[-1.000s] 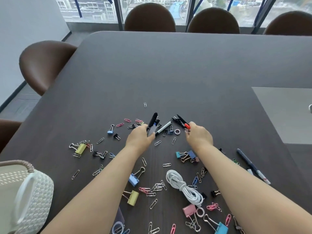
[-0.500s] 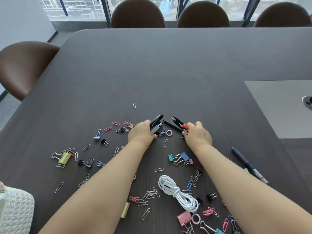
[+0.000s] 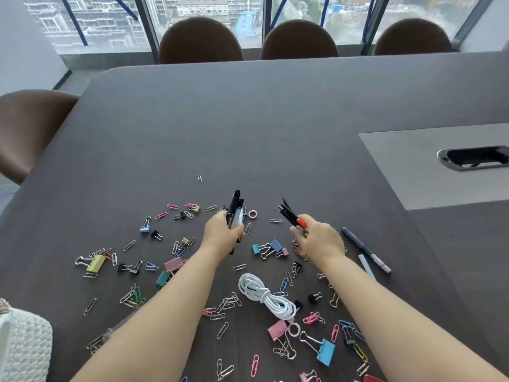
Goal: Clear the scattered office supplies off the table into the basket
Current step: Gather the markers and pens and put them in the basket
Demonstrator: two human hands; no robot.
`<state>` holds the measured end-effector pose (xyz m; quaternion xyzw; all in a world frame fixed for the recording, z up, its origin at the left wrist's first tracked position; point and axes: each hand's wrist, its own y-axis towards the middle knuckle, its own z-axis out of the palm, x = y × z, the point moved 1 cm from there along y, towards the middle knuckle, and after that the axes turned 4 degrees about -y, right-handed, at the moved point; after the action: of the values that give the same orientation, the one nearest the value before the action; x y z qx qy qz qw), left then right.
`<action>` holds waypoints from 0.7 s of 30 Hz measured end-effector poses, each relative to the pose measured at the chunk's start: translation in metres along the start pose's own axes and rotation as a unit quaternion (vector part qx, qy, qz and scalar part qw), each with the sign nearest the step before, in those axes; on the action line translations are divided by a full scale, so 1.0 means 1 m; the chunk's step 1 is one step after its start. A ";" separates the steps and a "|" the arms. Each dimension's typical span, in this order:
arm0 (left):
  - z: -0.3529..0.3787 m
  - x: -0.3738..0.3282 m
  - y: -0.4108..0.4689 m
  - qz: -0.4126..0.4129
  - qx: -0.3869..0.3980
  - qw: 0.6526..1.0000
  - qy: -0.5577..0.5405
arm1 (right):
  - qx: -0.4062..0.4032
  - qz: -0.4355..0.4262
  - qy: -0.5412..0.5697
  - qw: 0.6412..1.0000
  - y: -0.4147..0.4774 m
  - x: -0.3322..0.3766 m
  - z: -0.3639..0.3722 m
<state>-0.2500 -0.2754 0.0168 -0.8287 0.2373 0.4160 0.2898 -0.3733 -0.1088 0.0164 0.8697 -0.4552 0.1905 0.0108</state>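
Since pens roll and are easiest to carry in bunches, I judge, I have each hand gathering a cluster of them instead of single pieces. The left hand [image 3: 223, 232], beyond the white cable coil [image 3: 264, 295] and slightly to its left, has its fingers curled round several markers [image 3: 236, 209]. Their tips stick up past the knuckles, and one tail pokes out below the palm. The right hand [image 3: 319, 238], beyond the coil to its right, pinches a few black pens [image 3: 292, 216], one with a red part, between thumb and curled fingers. I cannot tell whether either bunch touches the table [image 3: 275, 119]. The basket [image 3: 24, 346] sits far left of the coil and nearer me, with only a woven corner showing. Two loose pens [image 3: 366, 249] lie right of the coil, and paper clips [image 3: 227, 303] and binder clips [image 3: 321, 351] lie all round it.
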 end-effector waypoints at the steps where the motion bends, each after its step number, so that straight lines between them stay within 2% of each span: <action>1: 0.004 -0.003 -0.004 0.005 0.004 1.000 0.006 | -0.010 0.012 0.000 1.000 -0.006 -0.010 -0.004; 7: 0.046 -0.029 -0.032 0.005 0.056 0.998 0.021 | -0.040 0.108 -0.005 0.993 -0.026 -0.069 -0.031; 12: 0.081 -0.046 -0.052 -0.019 0.090 0.996 -0.003 | 0.065 0.180 -0.050 0.980 -0.044 -0.110 -0.035; 14: 0.091 -0.050 -0.059 -0.010 0.085 0.996 0.020 | 0.094 0.194 -0.056 0.975 -0.050 -0.122 -0.032; 17: 0.101 -0.050 -0.065 0.003 0.081 0.996 0.033 | 0.100 0.173 -0.037 0.979 -0.053 -0.128 -0.029; 21: 0.107 -0.048 -0.070 -0.009 0.086 0.996 0.024 | 0.057 0.129 0.005 0.990 -0.045 -0.127 -0.037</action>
<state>-0.2907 -0.1453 0.0238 -0.8129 0.2712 0.3710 0.3577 -0.4150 0.0249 0.0141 0.8022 -0.5516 0.2201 -0.0617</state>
